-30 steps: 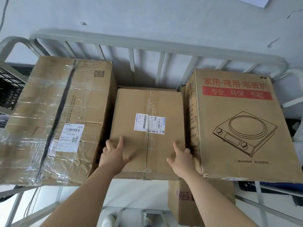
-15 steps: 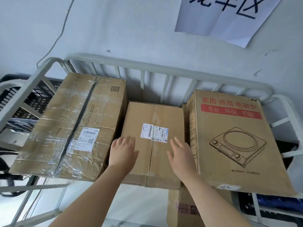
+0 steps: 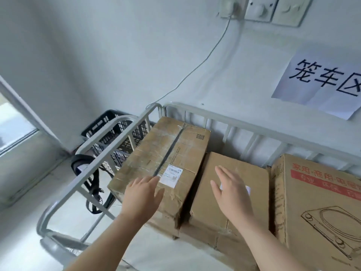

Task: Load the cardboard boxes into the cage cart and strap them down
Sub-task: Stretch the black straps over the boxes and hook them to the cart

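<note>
The left hand [image 3: 142,198] holds nothing. Its fingers [image 3: 151,180] are straight and close together, palm down over the near end of the taped box [image 3: 166,151], just beside that box's white label. Whether they touch the cardboard I cannot tell. The right hand [image 3: 232,192] is empty too, its fingers [image 3: 221,173] straight and slightly apart over the top of the middle box [image 3: 207,212], covering most of a white label.

The taped box is brown, wrapped in wrinkled clear tape, with a dark strip along its top seam and a crumpled near corner. It stands in the back left corner of the cart [image 3: 93,173]. The middle box is plain brown, lower, creased at its near edge, and sits against the taped box. The printed box [image 3: 322,208], with a red band and a line drawing of a cooker, stands at the right. All three line the back rail.

Black straps [image 3: 93,184] loop just beyond the left rail, near a black crate [image 3: 109,126].
</note>
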{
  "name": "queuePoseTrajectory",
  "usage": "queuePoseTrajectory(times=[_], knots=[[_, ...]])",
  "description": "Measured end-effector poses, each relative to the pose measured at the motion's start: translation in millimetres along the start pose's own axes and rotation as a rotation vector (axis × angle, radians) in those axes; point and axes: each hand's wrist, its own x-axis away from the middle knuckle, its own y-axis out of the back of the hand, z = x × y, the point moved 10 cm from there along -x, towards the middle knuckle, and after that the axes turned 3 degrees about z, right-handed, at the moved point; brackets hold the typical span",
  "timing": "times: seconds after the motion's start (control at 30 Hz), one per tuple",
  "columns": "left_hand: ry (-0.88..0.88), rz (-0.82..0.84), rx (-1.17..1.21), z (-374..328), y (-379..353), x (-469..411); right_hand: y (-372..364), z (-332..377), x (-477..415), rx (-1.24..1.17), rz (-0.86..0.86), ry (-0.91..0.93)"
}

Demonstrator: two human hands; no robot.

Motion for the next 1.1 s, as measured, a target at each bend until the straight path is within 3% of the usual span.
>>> queuePoseTrajectory(times=[0.23,0.53,0.83,1.1], knots=[[0.137,-0.029,0.034,151.4,44.2,13.0,-61.2,146.8,-35.7,-0.113,0.113,0.108],[0.290,0.141,-0.022,332.8,42.2,-15.7,-168.1,298.5,-88.2,-0.137,0.238,0.149],[0.320,0.284,0.036,383.0,-8.3,-71.5,-253.0,352.3,-125.0,-0.019,0.433,0.202],[0.351,0.350,0.223,402.9,-49.6,-103.7,-277.4,345.7,-144.9,-0.079,0.449,0.156]])
